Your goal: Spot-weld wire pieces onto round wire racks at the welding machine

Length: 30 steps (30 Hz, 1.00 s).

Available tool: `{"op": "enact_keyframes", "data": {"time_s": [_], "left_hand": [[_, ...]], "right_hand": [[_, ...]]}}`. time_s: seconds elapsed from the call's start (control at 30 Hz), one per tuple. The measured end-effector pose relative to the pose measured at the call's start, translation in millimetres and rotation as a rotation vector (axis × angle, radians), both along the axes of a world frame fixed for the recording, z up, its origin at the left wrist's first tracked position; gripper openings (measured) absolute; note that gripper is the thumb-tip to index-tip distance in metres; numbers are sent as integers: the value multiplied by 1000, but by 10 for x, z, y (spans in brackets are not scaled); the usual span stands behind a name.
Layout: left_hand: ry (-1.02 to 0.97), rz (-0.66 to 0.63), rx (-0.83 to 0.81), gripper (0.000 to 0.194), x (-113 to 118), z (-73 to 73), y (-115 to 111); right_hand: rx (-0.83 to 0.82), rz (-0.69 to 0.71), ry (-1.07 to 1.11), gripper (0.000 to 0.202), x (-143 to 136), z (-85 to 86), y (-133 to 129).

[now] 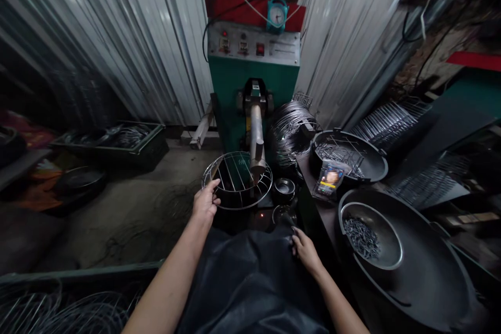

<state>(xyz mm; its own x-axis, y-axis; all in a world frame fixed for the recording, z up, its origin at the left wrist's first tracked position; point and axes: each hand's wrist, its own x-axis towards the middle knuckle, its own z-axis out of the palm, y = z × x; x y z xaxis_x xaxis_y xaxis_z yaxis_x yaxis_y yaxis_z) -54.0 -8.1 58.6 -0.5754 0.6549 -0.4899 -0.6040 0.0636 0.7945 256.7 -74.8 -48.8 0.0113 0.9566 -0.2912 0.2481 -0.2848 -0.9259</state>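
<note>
My left hand (206, 201) is closed on the near left rim of a round wire rack (239, 190). The rack has two rings joined by wires, with straight bars across the middle. It sits at the tip of a metal arm (256, 125), which comes out of a green machine (279, 81) and looks like a spot welder's electrode arm. Close to the dark apron (250, 266) is my right hand (305, 250), its thumb and fingers pinched together. Whatever it grips is too dark and small to make out.
Wire coils (291, 128) lie right of the machine. Further right are a pan (378, 159) of wire parts, a small packet (329, 180), and a large wok (426, 266) holding a bowl (391, 242) of short metal pieces. Crates (151, 151) of wire stand left.
</note>
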Motion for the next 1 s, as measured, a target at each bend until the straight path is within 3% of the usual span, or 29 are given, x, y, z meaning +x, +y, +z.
{"op": "enact_keyframes", "data": {"time_s": [0.1, 0.2, 0.33, 0.43, 0.5, 0.63, 0.8, 1.0], "left_hand": [[6, 37, 7, 48, 40, -3, -23], [25, 57, 32, 48, 67, -9, -50], [50, 85, 20, 46, 79, -43, -72], [75, 90, 25, 46, 91, -71, -91], [90, 85, 29, 46, 97, -78, -105], [113, 73, 54, 46, 105, -71, -121], [108, 59, 120, 49, 134, -60, -110], [105, 91, 108, 50, 148, -41, -98]], "right_hand": [[85, 37, -60, 30, -37, -49, 47], [48, 47, -18, 30, -42, 36, 39], [23, 29, 301, 39, -283, 459, 101], [133, 88, 497, 37, -704, 810, 269], [199, 143, 521, 33, -998, 941, 390], [250, 137, 401, 26, -1360, 937, 539], [182, 52, 415, 27, -1413, 887, 615], [182, 24, 394, 25, -1291, 1159, 650]]}}
